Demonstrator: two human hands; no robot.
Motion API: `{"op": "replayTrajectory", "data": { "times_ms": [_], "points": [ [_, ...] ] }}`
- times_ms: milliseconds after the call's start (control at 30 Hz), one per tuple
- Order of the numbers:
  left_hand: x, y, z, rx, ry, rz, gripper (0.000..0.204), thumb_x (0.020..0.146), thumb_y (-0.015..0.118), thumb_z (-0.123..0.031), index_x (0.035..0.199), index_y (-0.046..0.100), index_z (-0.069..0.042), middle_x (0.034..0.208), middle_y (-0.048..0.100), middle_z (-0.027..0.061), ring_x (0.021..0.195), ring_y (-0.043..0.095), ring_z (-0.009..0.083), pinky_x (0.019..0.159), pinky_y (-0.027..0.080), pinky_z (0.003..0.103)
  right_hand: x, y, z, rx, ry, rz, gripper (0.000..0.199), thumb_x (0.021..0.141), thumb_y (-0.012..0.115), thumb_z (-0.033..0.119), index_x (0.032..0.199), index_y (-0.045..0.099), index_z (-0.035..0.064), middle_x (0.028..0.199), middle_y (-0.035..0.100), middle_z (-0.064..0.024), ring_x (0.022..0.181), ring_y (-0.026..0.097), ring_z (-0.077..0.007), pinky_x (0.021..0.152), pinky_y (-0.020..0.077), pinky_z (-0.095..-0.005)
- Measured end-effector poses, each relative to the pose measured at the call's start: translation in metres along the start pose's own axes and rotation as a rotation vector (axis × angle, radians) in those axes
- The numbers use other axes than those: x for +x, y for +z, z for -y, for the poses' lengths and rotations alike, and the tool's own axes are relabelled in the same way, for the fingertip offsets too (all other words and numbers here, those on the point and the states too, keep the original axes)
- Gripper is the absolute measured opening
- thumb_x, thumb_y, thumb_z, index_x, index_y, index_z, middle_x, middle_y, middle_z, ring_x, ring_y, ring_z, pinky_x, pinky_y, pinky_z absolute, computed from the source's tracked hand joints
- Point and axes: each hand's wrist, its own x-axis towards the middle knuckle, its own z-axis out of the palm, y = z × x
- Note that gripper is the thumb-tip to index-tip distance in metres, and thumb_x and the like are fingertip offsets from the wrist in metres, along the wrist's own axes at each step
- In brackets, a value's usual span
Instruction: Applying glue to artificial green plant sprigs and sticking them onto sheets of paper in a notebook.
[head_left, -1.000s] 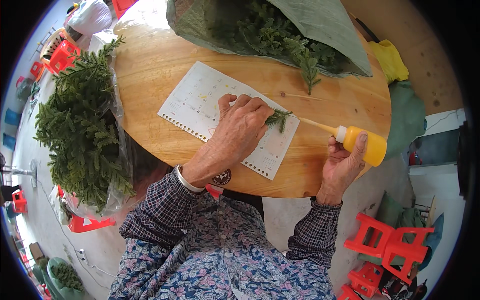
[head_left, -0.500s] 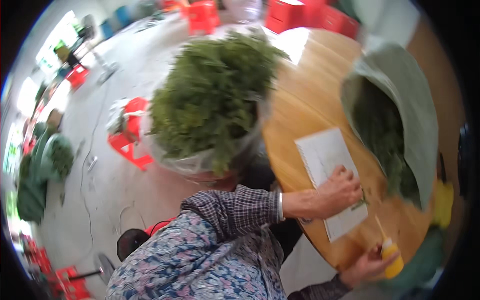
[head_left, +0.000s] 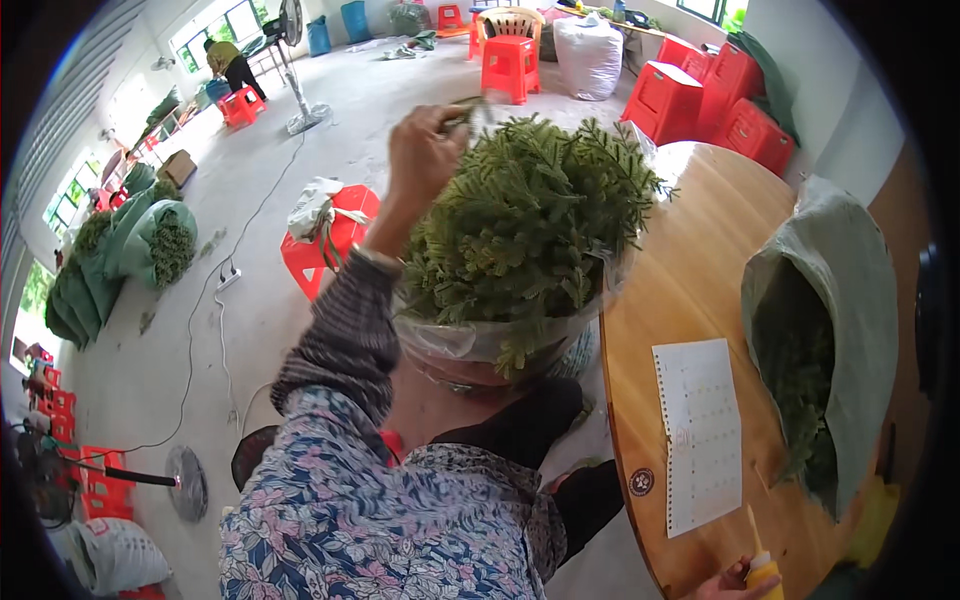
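My left hand (head_left: 425,160) is raised over the far left edge of the heap of green fir-like sprigs (head_left: 545,225). Its fingers are closed on a small green sprig (head_left: 465,108), blurred by motion. The heap fills a round tub lined with clear plastic (head_left: 470,345). At the lower right, my right hand (head_left: 722,584) is wrapped round a yellow squeeze bottle (head_left: 764,578), its thin nozzle pointing up; the frame's edge cuts off part of the hand. A spiral-edged paper sheet (head_left: 698,435) lies on the wooden table (head_left: 690,250) near that bottle.
A pale green sack (head_left: 855,300) of sprigs lies open on the table's right. Red stools (head_left: 345,215) stand left of the tub and at the back. A cable (head_left: 195,330) crosses the floor past a standing fan (head_left: 295,90). Another person (head_left: 228,65) bends over far left.
My left hand has swung from the paper up and left to the heap's far side, carrying the sprig. My right hand keeps the bottle, now lower in view. The view has turned.
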Motion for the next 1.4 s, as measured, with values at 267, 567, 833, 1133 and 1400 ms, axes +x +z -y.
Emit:
{"op": "replayTrajectory", "data": {
  "times_ms": [267, 567, 833, 1133, 1400],
  "points": [
    [-0.016, 0.014, 0.120, 0.057, 0.283, 0.153, 0.021, 0.081, 0.068, -0.006, 0.101, 0.066, 0.001, 0.106, 0.066, 0.0127, 0.094, 0.063, 0.0269, 0.085, 0.048, 0.035, -0.022, 0.024, 0.037, 0.092, 0.061, -0.061, 0.031, 0.093, 0.059, 0.035, 0.101, 0.058, 0.0054, 0.080, 0.062, -0.0067, 0.062, 0.056, -0.0108, 0.048, 0.0381, -0.0164],
    [-0.156, 0.083, -0.203, -0.724, 0.444, 0.788, 0.020, 0.071, 0.072, 0.003, 0.090, 0.070, -0.002, 0.097, 0.068, 0.0081, 0.085, 0.062, 0.0214, 0.074, 0.049, 0.031, -0.041, 0.042, 0.045, 0.285, 0.057, -0.137, 0.033, 0.090, 0.063, 0.036, 0.100, 0.054, 0.0057, 0.080, 0.062, -0.0072, 0.061, 0.059, -0.0134, 0.048, 0.0420, -0.0159],
    [-0.246, 0.217, -0.343, -0.587, 0.506, 0.611, 0.030, 0.080, 0.065, -0.026, 0.090, 0.065, 0.002, 0.079, 0.067, 0.0126, 0.065, 0.060, 0.0251, 0.060, 0.048, 0.034, -0.039, 0.041, 0.031, 0.396, 0.007, -0.241, 0.038, 0.089, 0.065, 0.039, 0.100, 0.051, 0.0059, 0.079, 0.060, -0.0069, 0.061, 0.058, -0.0132, 0.049, 0.0436, -0.0159],
    [-0.262, 0.232, -0.361, -0.701, 0.273, 1.125, 0.022, 0.076, 0.063, -0.019, 0.072, 0.058, 0.002, 0.070, 0.063, 0.0165, 0.056, 0.057, 0.0335, 0.052, 0.047, 0.042, -0.042, 0.041, 0.029, 0.423, 0.018, -0.287, 0.040, 0.088, 0.065, 0.041, 0.100, 0.050, 0.0061, 0.078, 0.060, -0.0071, 0.062, 0.058, -0.0127, 0.049, 0.0439, -0.0155],
    [-0.250, 0.206, -0.348, -0.566, 0.493, 1.115, 0.027, 0.076, 0.062, -0.021, 0.098, 0.065, -0.004, 0.083, 0.065, 0.0166, 0.066, 0.061, 0.0312, 0.059, 0.049, 0.040, -0.038, 0.038, 0.029, 0.496, 0.049, -0.227, 0.041, 0.087, 0.066, 0.042, 0.098, 0.052, 0.0051, 0.078, 0.060, -0.0077, 0.061, 0.057, -0.0124, 0.049, 0.0437, -0.0150]
  ]
}}
